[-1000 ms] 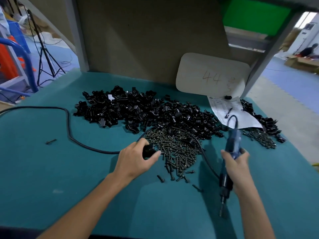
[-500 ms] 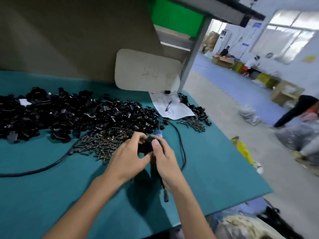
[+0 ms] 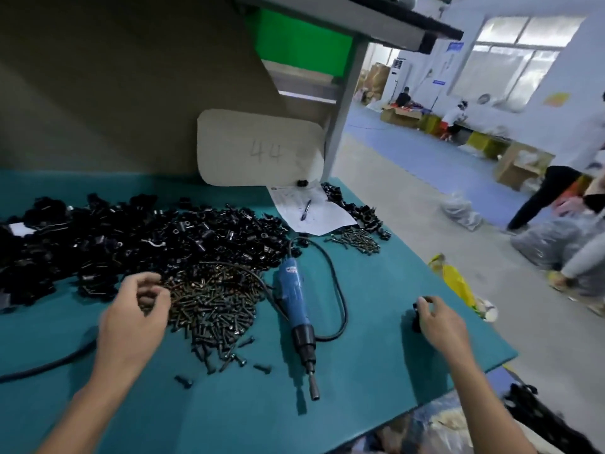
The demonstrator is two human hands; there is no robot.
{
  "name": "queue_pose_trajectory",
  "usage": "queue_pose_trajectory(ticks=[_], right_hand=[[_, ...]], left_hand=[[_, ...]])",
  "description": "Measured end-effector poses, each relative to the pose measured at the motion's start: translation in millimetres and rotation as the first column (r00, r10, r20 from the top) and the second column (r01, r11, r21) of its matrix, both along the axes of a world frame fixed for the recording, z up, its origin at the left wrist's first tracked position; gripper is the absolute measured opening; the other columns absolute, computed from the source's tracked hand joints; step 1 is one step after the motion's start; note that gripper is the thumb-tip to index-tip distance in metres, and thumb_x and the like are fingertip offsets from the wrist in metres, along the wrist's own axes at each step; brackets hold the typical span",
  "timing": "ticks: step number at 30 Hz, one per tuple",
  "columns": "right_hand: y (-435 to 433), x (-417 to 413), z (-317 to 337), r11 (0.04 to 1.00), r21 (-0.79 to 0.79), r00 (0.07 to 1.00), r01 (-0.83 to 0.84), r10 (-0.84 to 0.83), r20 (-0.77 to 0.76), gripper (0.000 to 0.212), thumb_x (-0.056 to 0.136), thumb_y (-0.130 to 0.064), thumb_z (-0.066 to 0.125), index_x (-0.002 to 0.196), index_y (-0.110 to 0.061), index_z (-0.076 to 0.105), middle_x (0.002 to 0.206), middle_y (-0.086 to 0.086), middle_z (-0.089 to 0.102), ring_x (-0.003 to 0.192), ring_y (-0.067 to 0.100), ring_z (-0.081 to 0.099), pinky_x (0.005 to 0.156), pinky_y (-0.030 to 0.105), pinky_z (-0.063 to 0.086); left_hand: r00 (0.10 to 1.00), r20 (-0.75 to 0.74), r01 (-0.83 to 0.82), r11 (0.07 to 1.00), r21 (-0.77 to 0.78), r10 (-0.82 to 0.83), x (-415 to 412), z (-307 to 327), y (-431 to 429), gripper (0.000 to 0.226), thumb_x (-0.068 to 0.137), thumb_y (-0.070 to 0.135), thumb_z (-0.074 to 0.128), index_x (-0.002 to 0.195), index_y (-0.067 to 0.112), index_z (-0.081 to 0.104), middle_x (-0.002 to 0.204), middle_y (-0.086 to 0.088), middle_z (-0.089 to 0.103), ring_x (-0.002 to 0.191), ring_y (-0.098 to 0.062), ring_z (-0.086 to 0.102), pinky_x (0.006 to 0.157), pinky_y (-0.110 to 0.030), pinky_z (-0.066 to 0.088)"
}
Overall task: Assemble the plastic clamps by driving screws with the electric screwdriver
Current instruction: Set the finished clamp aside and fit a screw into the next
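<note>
The blue electric screwdriver lies on the teal table, tip toward me, with neither hand on it. My right hand is near the table's right edge, and its fingertips grip a small black plastic clamp that stands on the surface. My left hand hovers over the left edge of the dark screw pile with curled fingers; a screw between them cannot be made out. A wide heap of black clamp parts lies behind the screws.
The screwdriver's black cable loops right of the tool and runs off to the left. Loose screws lie near the front. A paper sheet with a pen, a second small screw pile and a white board sit at the back right. People move on the floor at right.
The hands, together on the clamp and screwdriver before, have parted. The screwdriver now lies on the table. My right hand moved right with the clamp; my left went to the screws.
</note>
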State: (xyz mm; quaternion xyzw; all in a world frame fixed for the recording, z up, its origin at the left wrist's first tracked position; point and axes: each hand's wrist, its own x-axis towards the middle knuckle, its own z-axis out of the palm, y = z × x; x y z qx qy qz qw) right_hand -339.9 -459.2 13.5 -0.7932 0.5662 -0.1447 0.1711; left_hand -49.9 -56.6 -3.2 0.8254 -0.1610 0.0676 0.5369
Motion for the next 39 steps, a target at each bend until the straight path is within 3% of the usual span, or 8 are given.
queue_pose_trajectory(ticks=[6, 11, 17, 19, 23, 28, 35, 39], right_hand=[[7, 30, 8, 0.975, -0.210, 0.996, 0.067, -0.076, -0.036, 0.048, 0.093, -0.029, 0.069, 0.130, 0.002, 0.064, 0.121, 0.045, 0.054, 0.123, 0.051, 0.048, 0.106, 0.051, 0.031], [63, 123, 25, 0.952, -0.178, 0.961, -0.249, 0.265, 0.073, 0.039, 0.094, -0.025, 0.070, 0.128, -0.009, 0.065, 0.117, 0.033, 0.058, 0.113, 0.046, 0.053, 0.100, 0.051, 0.041], [139, 265, 38, 0.604, -0.043, 0.605, -0.796, 0.795, -0.038, 0.045, 0.099, -0.032, 0.065, 0.142, -0.021, 0.054, 0.137, 0.017, 0.051, 0.121, 0.037, 0.054, 0.099, 0.039, 0.046], [144, 298, 36, 0.547, 0.014, 0.543, -0.837, 0.834, -0.100, 0.054, 0.102, -0.036, 0.060, 0.151, -0.026, 0.042, 0.154, 0.016, 0.037, 0.137, 0.039, 0.042, 0.111, 0.044, 0.041], [145, 336, 31, 0.544, 0.049, 0.520, -0.838, 0.822, -0.234, 0.064, 0.104, -0.044, 0.053, 0.159, -0.039, 0.022, 0.168, 0.009, 0.013, 0.150, 0.041, 0.022, 0.116, 0.059, 0.031], [154, 357, 28, 0.534, 0.174, 0.500, -0.827, 0.841, -0.206, 0.057, 0.107, -0.046, 0.042, 0.159, -0.041, 0.018, 0.170, 0.008, 0.002, 0.152, 0.046, 0.005, 0.117, 0.062, 0.027], [165, 359, 30, 0.605, 0.079, 0.583, -0.792, 0.788, -0.196, 0.038, 0.111, -0.032, 0.037, 0.148, -0.031, 0.032, 0.152, 0.010, 0.036, 0.142, 0.043, 0.024, 0.106, 0.065, 0.038], [172, 366, 37, 0.660, 0.146, 0.605, -0.737, 0.741, -0.291, 0.038, 0.110, -0.036, 0.038, 0.147, -0.041, 0.033, 0.154, 0.010, 0.030, 0.142, 0.042, 0.027, 0.110, 0.069, 0.025]], left_hand=[[0.928, -0.030, -0.369, 0.905, -0.210, 0.371, 38, 12, 62, 0.017, 0.094, 0.016, 0.060, 0.108, 0.025, 0.056, 0.094, 0.005, 0.064, 0.086, -0.016, 0.061, 0.079, -0.033, 0.047], [0.556, -0.404, -0.791, 0.314, -0.525, 0.727, 71, 30, 83, 0.021, 0.085, 0.018, 0.047, 0.105, 0.017, 0.050, 0.100, -0.008, 0.062, 0.090, -0.031, 0.061, 0.082, -0.039, 0.047], [0.876, 0.063, -0.481, 0.873, 0.074, 0.477, 103, 27, 29, 0.022, 0.093, 0.023, 0.060, 0.114, 0.022, 0.055, 0.116, -0.002, 0.058, 0.109, -0.029, 0.055, 0.090, -0.046, 0.048], [0.912, 0.302, -0.397, 0.779, 0.485, 0.277, 125, 21, 36, 0.038, 0.091, 0.034, 0.062, 0.128, 0.024, 0.056, 0.137, -0.004, 0.050, 0.130, -0.030, 0.042, 0.103, -0.050, 0.038], [0.980, 0.163, -0.198, 0.557, 0.806, 0.111, 164, 27, 52, 0.059, 0.092, 0.063, 0.047, 0.146, 0.040, 0.040, 0.163, -0.002, 0.019, 0.148, -0.032, 0.018, 0.110, -0.061, 0.025], [0.996, -0.087, 0.069, 0.569, 0.820, 0.004, 196, 46, 58, 0.053, 0.097, 0.067, 0.043, 0.147, 0.049, 0.040, 0.166, -0.002, -0.001, 0.149, -0.040, 0.007, 0.111, -0.066, 0.023], [0.992, 0.126, -0.063, 0.762, 0.644, -0.025, 176, 55, 61, 0.036, 0.103, 0.053, 0.043, 0.128, 0.032, 0.058, 0.155, 0.000, 0.034, 0.144, -0.028, 0.021, 0.110, -0.057, 0.020], [0.987, 0.134, 0.037, 0.941, 0.336, -0.087, 148, 74, 68, 0.018, 0.107, 0.038, 0.039, 0.102, 0.030, 0.055, 0.089, 0.004, 0.062, 0.073, 0.000, 0.057, 0.074, -0.042, 0.045]])
